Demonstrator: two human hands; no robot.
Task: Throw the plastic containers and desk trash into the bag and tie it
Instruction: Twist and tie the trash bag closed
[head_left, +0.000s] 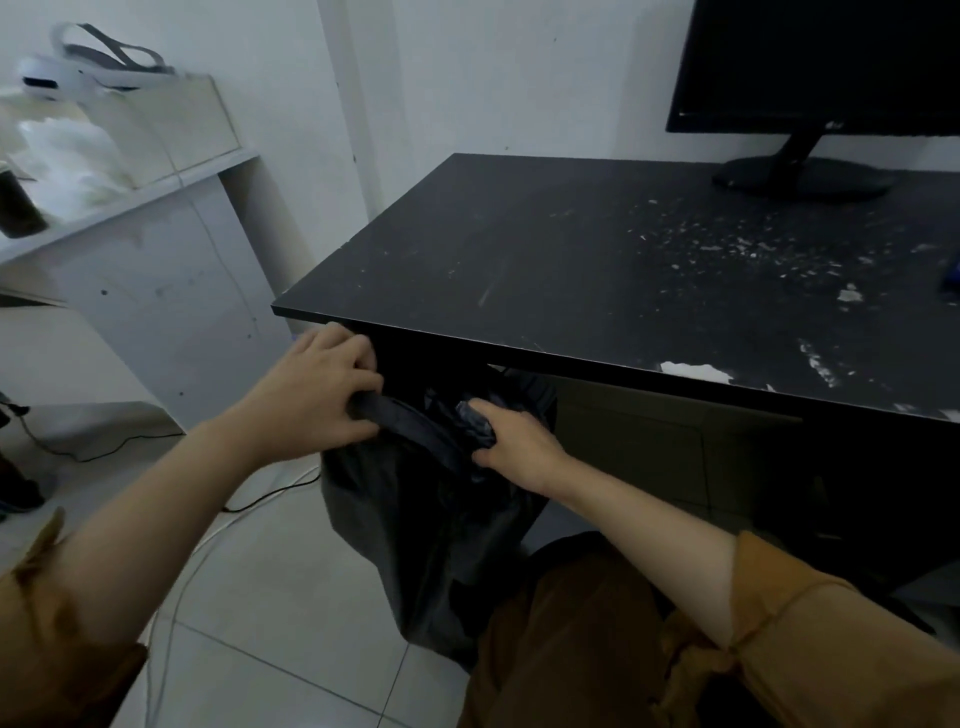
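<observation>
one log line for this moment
step: tie bag | left hand: grips bag top | right hand: grips bunched top | desk: scraps on it

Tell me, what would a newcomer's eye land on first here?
Two bare hands at the centre: the left hand and the right hand each grip a bunched part of the top of a dark plastic rubbish bag, just below the front edge of the black flat desk top. That top carries pale specks and chipped patches toward its right, with a black flat monitor at its far right.
</observation>
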